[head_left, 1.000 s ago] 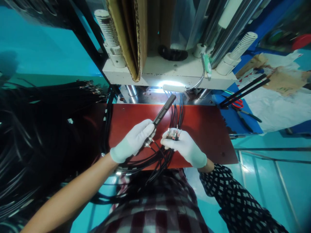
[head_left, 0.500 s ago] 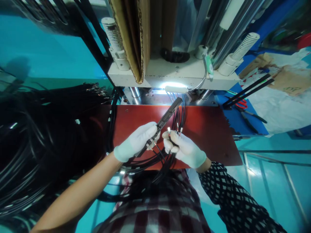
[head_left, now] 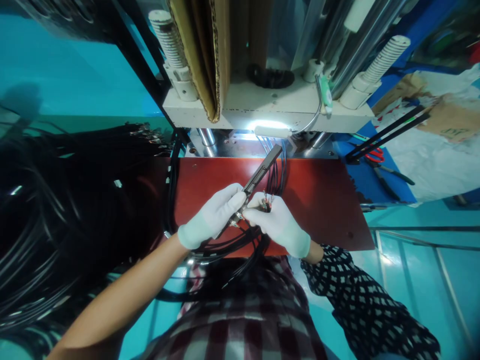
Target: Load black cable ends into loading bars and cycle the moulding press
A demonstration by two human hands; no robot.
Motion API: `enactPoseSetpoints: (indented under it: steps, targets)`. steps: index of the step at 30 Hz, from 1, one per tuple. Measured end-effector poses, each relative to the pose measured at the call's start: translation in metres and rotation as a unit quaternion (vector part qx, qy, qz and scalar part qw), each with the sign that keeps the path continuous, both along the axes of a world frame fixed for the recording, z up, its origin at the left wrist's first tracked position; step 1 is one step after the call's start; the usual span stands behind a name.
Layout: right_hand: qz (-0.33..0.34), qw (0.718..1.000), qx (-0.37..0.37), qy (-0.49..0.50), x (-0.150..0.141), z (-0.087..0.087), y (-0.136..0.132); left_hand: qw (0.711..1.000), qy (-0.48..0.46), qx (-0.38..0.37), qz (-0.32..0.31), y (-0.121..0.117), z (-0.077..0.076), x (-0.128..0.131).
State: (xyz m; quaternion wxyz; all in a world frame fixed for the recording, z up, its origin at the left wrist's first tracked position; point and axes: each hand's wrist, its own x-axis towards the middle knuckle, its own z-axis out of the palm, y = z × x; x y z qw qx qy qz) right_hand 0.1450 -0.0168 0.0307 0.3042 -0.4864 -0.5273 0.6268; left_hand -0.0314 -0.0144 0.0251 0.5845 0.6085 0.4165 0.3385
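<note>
My left hand (head_left: 221, 212), in a white glove, is closed round a long dark slotted bar (head_left: 264, 167) that slants up and to the right. Small metal connector ends (head_left: 236, 219) sit along the bar's lower part, with black cables running from them. Pressed close to the bar, my gloved right hand (head_left: 277, 220) has its fingers closed on black cables, whose stripped reddish wire ends (head_left: 268, 198) poke up above the fingers. More black cables (head_left: 258, 252) trail below both hands toward my lap. What the right fingertips touch at the bar is partly hidden.
A reddish-brown board (head_left: 318, 200) lies under my hands. Behind it stands a press with a pale plate (head_left: 262, 107) and a bright lamp. A large heap of black cables (head_left: 75, 215) fills the left. Pliers (head_left: 386, 180) lie on the blue surface at right.
My right hand has moved left against the bar and turned, its fingers now at the connector ends. The left hand still grips the bar. The view has shifted slightly.
</note>
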Motion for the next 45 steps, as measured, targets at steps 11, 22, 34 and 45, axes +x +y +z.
enactPoseSetpoints:
  steps: [11, 22, 34, 45]
  targets:
    - [0.019, 1.0, 0.002, 0.024, -0.002, -0.009, 0.001, 0.995, 0.085, 0.053, 0.004, -0.003, -0.005, 0.006]
    - [0.039, 0.997, -0.024, 0.065, 0.042, -0.001, 0.005, 0.997, -0.011, -0.04, 0.065, -0.006, 0.002, -0.011]
    - [0.068, 0.959, -0.125, 0.244, 0.03, -0.018, -0.002, 0.998, -0.023, -0.053, 0.003, -0.006, 0.002, -0.009]
    - [0.045, 0.981, -0.1, 0.16, 0.017, -0.002, 0.001, 0.999, 0.001, -0.047, 0.0, -0.007, 0.004, -0.007]
